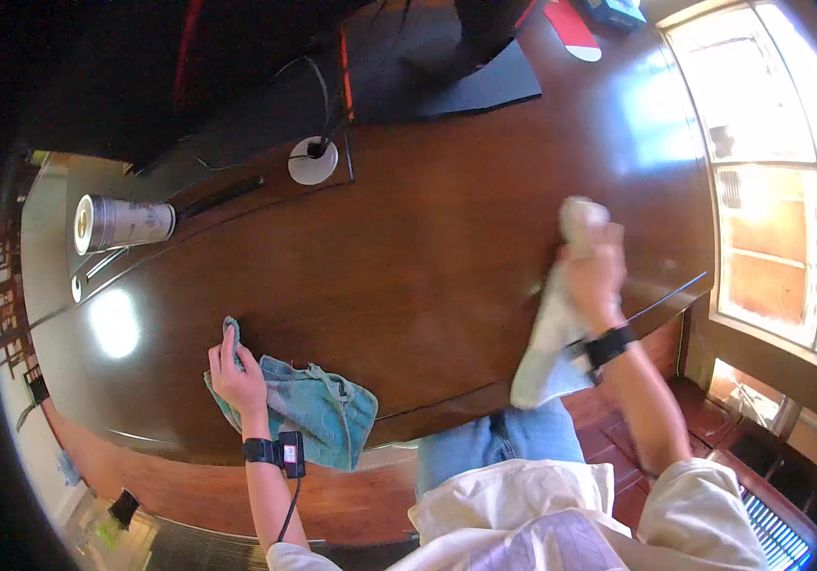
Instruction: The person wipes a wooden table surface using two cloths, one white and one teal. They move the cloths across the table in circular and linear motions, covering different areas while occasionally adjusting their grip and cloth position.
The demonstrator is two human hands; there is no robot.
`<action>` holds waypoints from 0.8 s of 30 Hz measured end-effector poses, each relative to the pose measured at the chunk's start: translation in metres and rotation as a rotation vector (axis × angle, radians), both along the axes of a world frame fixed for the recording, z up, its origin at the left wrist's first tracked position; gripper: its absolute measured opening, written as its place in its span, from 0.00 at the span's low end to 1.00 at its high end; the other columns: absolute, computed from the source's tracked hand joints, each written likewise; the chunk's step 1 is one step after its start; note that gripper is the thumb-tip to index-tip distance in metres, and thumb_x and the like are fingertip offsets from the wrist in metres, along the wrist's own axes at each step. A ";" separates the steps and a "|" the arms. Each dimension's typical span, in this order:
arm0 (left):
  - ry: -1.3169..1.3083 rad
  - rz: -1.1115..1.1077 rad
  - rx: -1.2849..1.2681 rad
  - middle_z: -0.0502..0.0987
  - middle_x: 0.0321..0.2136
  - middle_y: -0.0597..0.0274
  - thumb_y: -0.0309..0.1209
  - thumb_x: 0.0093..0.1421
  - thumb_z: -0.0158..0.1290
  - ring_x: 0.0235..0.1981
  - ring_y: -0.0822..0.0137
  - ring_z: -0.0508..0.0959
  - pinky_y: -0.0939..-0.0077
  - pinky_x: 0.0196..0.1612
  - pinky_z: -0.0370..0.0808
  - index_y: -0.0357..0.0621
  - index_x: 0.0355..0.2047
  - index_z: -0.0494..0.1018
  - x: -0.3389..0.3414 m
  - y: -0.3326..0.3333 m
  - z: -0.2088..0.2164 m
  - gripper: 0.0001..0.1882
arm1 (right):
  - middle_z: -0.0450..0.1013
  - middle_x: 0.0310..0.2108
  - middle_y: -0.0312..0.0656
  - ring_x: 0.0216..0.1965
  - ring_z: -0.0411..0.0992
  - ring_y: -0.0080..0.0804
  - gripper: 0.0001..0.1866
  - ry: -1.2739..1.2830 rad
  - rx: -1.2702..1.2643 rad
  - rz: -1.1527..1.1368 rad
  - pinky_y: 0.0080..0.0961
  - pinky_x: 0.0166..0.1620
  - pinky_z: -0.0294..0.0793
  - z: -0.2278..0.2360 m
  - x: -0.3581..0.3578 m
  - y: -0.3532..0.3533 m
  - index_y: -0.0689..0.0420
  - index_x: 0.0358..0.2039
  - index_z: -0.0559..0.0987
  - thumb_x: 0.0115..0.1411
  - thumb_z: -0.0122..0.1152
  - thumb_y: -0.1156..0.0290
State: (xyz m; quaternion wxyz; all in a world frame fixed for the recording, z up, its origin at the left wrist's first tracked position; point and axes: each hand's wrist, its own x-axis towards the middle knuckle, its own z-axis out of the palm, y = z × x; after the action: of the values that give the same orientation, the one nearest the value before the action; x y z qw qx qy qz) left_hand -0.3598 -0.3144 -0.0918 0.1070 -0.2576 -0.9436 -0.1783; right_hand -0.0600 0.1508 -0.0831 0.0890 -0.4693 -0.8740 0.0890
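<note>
head view: one cloth per hand, at the near side of the desk.
from my remote station i read the left hand as pinching a bunched part of the teal cloth; the remainder spreads rightward over the near edge, presumably slack because only that part is held. the right hand, blurred, is closed around the white cloth: a wad projects beyond the fingers, and the length runs back left of the wrist, likely because the grip sits near one end. the cloths lie well apart.
</note>
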 end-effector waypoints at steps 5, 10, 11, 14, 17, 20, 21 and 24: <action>-0.022 0.014 -0.019 0.78 0.36 0.56 0.20 0.59 0.52 0.35 0.56 0.78 0.66 0.36 0.76 0.45 0.49 0.78 0.002 0.004 0.003 0.18 | 0.69 0.49 0.53 0.47 0.70 0.50 0.23 0.025 -0.197 0.793 0.49 0.42 0.73 0.014 -0.095 -0.232 0.55 0.53 0.75 0.56 0.56 0.67; 0.000 -0.023 -0.057 0.77 0.36 0.57 0.20 0.60 0.52 0.36 0.55 0.78 0.64 0.37 0.75 0.45 0.49 0.78 0.002 0.003 0.006 0.17 | 0.65 0.55 0.48 0.51 0.70 0.45 0.33 0.065 -0.172 1.026 0.45 0.41 0.78 0.026 -0.090 -0.236 0.48 0.67 0.64 0.59 0.54 0.66; 0.018 -0.026 -0.064 0.77 0.36 0.57 0.20 0.60 0.52 0.36 0.55 0.78 0.63 0.38 0.75 0.45 0.49 0.78 0.001 0.003 0.005 0.17 | 0.64 0.55 0.48 0.52 0.69 0.46 0.37 0.019 -0.231 1.000 0.48 0.44 0.77 0.022 -0.085 -0.211 0.46 0.69 0.59 0.58 0.55 0.68; 0.030 -0.033 -0.019 0.77 0.35 0.58 0.22 0.61 0.52 0.35 0.55 0.78 0.62 0.37 0.73 0.46 0.50 0.78 0.001 0.004 0.004 0.17 | 0.70 0.48 0.47 0.52 0.69 0.48 0.29 0.097 -0.214 0.662 0.47 0.51 0.74 0.013 -0.045 -0.073 0.47 0.59 0.72 0.54 0.60 0.71; 0.029 -0.010 -0.040 0.78 0.36 0.61 0.22 0.61 0.53 0.35 0.57 0.78 0.63 0.37 0.72 0.49 0.49 0.78 0.002 0.006 0.003 0.17 | 0.71 0.50 0.46 0.50 0.72 0.48 0.25 -0.043 0.019 0.167 0.42 0.50 0.76 0.022 0.000 0.073 0.42 0.57 0.76 0.56 0.60 0.70; 0.051 0.059 -0.128 0.78 0.36 0.61 0.21 0.60 0.53 0.35 0.57 0.78 0.64 0.38 0.73 0.49 0.49 0.79 0.003 0.008 0.001 0.17 | 0.68 0.50 0.49 0.49 0.74 0.50 0.27 -0.180 0.070 -0.175 0.42 0.50 0.76 0.037 0.034 0.164 0.38 0.60 0.73 0.59 0.56 0.69; 0.053 0.051 -0.109 0.78 0.36 0.61 0.21 0.60 0.53 0.35 0.57 0.78 0.64 0.38 0.73 0.49 0.49 0.79 0.003 0.009 0.000 0.17 | 0.68 0.50 0.49 0.49 0.74 0.51 0.27 -0.279 0.025 -0.323 0.43 0.50 0.76 0.037 0.029 0.176 0.37 0.60 0.73 0.60 0.55 0.69; 0.057 0.052 -0.071 0.78 0.36 0.60 0.21 0.60 0.53 0.36 0.57 0.78 0.64 0.38 0.73 0.48 0.49 0.78 0.005 0.007 -0.001 0.17 | 0.67 0.50 0.52 0.47 0.74 0.54 0.26 -0.313 0.073 -0.114 0.46 0.47 0.78 0.032 -0.004 0.141 0.40 0.60 0.72 0.59 0.53 0.73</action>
State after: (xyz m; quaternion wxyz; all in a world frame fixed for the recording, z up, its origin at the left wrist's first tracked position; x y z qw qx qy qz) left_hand -0.3545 -0.3072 -0.0931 0.1291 -0.2416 -0.9523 -0.1347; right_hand -0.0640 0.2917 -0.0511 -0.0263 -0.5226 -0.8519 -0.0220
